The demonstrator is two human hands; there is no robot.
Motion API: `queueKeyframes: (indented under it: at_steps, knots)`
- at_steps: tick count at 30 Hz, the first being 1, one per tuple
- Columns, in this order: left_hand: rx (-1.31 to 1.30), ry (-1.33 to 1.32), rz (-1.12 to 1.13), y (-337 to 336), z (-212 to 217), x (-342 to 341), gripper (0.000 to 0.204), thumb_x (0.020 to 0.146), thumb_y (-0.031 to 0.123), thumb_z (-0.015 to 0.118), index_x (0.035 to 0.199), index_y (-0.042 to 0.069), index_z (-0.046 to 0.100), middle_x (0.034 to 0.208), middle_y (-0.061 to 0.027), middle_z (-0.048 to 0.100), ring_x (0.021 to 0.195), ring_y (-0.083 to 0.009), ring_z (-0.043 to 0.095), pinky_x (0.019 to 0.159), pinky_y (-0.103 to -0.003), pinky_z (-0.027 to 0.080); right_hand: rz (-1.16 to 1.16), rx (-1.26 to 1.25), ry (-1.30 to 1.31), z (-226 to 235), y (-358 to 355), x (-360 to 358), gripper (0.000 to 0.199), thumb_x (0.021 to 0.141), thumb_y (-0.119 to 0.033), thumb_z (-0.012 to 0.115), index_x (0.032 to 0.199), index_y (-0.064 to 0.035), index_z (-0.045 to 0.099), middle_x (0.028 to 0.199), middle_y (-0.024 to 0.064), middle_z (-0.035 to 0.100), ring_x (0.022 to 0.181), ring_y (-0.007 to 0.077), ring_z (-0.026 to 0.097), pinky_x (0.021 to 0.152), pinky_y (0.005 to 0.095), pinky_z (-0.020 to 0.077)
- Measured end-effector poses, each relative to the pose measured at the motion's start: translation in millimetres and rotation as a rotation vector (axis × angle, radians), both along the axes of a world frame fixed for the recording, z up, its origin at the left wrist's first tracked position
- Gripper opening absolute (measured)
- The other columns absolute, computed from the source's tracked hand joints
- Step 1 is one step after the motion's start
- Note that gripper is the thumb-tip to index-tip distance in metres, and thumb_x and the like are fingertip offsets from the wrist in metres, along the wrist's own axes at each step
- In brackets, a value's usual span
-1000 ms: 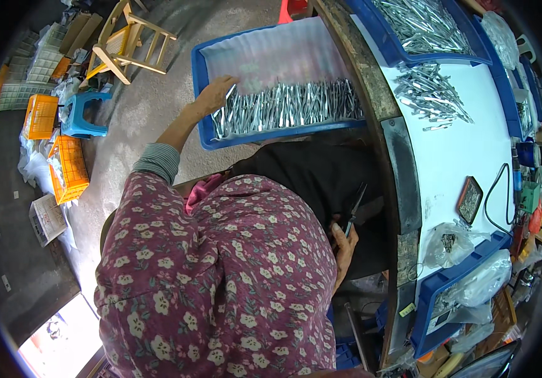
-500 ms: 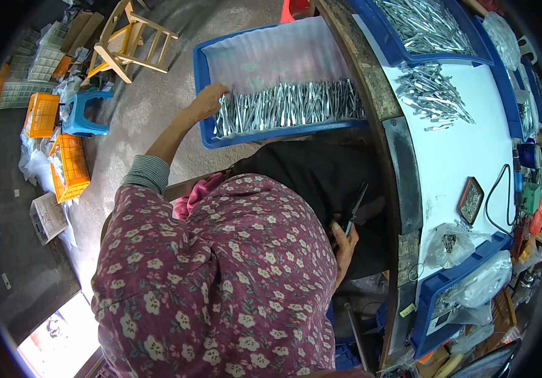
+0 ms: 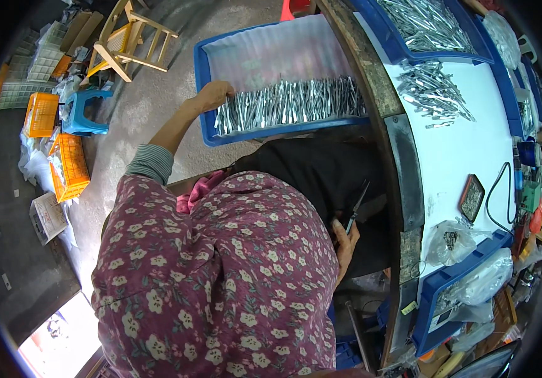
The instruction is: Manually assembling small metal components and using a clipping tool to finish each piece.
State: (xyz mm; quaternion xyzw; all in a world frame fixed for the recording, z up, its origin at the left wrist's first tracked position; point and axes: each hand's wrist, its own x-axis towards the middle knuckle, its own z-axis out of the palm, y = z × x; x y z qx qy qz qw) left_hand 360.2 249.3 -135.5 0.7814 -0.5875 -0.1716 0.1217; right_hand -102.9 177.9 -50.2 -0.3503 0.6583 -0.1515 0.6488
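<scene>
Metal pieces lay front-to-back in the blue tray, your curled left hand, hold unclear, at its left side, your farther right hand gripping a slim tool.

Legible text: none. Yellow sticker on the dark edge of the workbench: dark marks present, too small to resolve as letters or numbers. White box at far left, near an orange crate: greyish marks on face, blurred; cannot tell whether print or pattern.
</scene>
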Motion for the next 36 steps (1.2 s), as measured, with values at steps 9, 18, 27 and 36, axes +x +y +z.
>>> queueKeyframes:
  at_steps: [9,18,27,36]
  knots:
    - [-0.099,0.076,0.281,4.3,29.8,-8.6,0.026,0.072,0.001,0.047,0.094,-0.001,0.061,0.089,-0.0208,0.061,0.089,-0.0351,0.058,0.078,-0.038,0.046,0.083,-0.063,0.001,2.2,1.5,0.6,0.069,0.071,-0.033,0.066,0.129,-0.0037,0.041,0.124,0.0152,0.036,0.119,0.0283,0.034,0.101,0.0402,0.02]
    - [0.117,-0.02,0.139,0.5,34.8,-3.8,0.027,0.072,0.0,0.047,0.094,-0.001,0.061,0.092,-0.0215,0.061,0.088,-0.0361,0.058,0.078,-0.04,0.046,0.133,-0.121,0.027,17.3,4.3,7.5,0.071,0.073,-0.034,0.065,0.131,-0.0041,0.037,0.126,0.016,0.035,0.121,0.0293,0.034,0.103,0.0393,0.0208]
    - [-0.01,-0.195,0.016,-2.1,-7.8,21.0,0.035,0.074,0.001,0.041,0.107,-0.003,0.053,0.1,-0.0229,0.054,0.094,-0.0364,0.051,0.082,-0.041,0.042,0.125,-0.202,-0.057,8.6,8.6,1.7,0.071,0.073,-0.031,0.066,0.131,-0.0035,0.037,0.126,0.0149,0.037,0.117,0.0274,0.039,0.102,0.037,0.0226]
    - [0.14,0.007,0.145,3.1,4.9,-2.0,0.021,0.069,0.007,0.051,0.087,0.0,0.06,0.085,-0.0197,0.058,0.083,-0.0369,0.055,0.073,-0.041,0.044,0.097,-0.11,-0.21,-12.4,-8.5,-2.6,0.039,0.07,-0.017,0.065,0.103,0.0001,0.053,0.077,0.0043,0.052,0.071,0.0143,0.046,0.064,0.0284,0.0385]
